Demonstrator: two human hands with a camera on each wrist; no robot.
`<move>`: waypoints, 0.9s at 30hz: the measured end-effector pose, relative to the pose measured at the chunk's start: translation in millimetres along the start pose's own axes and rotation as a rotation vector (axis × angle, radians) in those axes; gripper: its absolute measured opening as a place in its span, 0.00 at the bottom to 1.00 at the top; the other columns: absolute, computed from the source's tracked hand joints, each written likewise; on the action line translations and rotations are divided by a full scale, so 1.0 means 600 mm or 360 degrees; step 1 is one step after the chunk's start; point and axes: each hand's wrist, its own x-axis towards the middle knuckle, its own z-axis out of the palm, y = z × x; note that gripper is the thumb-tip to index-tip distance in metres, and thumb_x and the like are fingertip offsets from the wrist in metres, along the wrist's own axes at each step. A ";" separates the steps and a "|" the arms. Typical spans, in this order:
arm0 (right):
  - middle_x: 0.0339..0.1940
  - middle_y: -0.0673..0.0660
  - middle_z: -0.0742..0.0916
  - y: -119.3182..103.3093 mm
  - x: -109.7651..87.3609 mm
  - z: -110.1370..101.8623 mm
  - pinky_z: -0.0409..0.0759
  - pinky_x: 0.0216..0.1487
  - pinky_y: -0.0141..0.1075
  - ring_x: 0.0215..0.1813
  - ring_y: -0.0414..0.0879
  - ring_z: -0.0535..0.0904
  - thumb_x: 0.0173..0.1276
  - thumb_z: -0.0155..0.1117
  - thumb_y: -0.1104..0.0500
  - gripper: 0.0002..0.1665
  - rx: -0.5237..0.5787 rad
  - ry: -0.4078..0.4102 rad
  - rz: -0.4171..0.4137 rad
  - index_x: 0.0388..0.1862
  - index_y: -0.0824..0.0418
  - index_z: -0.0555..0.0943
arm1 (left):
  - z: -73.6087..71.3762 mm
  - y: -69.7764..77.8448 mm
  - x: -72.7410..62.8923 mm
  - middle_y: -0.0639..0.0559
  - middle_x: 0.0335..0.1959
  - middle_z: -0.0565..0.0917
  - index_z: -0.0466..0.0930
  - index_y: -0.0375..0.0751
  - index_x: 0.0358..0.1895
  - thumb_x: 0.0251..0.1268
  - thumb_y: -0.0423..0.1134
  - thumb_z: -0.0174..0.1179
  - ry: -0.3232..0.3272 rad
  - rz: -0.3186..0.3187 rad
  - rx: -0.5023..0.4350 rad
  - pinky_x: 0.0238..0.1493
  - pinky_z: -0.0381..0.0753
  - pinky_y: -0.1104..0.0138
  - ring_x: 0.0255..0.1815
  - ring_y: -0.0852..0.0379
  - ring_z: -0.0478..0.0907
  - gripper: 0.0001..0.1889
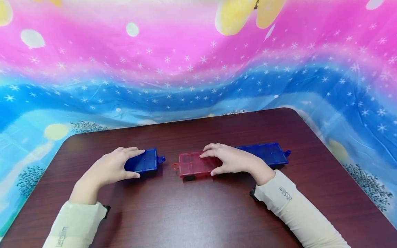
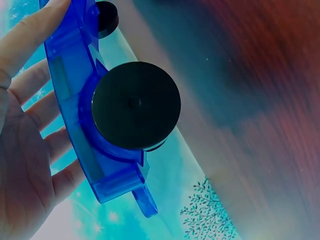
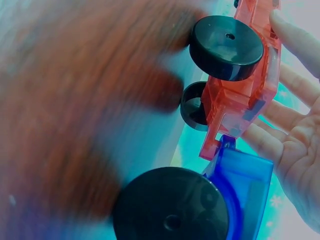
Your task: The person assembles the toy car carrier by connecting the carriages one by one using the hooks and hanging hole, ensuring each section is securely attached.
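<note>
On the left of the table, a blue translucent toy car base point(image 1: 148, 161) stands with its hook point(image 1: 161, 159) pointing right. My left hand point(image 1: 113, 166) grips it across the top, thumb on the near side and fingers on the far side. Its black wheel point(image 2: 136, 105) shows large in the left wrist view. A red translucent toy car base point(image 1: 192, 162) is held by my right hand point(image 1: 234, 160), with its red loop point(image 1: 175, 166) facing the blue hook across a small gap. Behind the red base, a second blue car base point(image 1: 268, 154) is joined to it, as the right wrist view shows.
The dark brown wooden table point(image 1: 186, 213) has rounded far corners. A pink and blue patterned cloth point(image 1: 173, 69) hangs behind it and down its sides. Pale sleeves point(image 1: 75, 224) cover both forearms, with dark straps near the wrists.
</note>
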 end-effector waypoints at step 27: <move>0.72 0.57 0.73 0.004 0.001 0.004 0.76 0.67 0.51 0.72 0.55 0.69 0.63 0.73 0.50 0.35 0.0006 0.0022 -0.0013 0.70 0.52 0.75 | 0.032 0.030 -0.001 0.40 0.68 0.76 0.73 0.50 0.70 0.52 0.56 0.74 -0.0033 0.0038 0.0034 0.57 0.78 0.41 0.66 0.38 0.73 0.40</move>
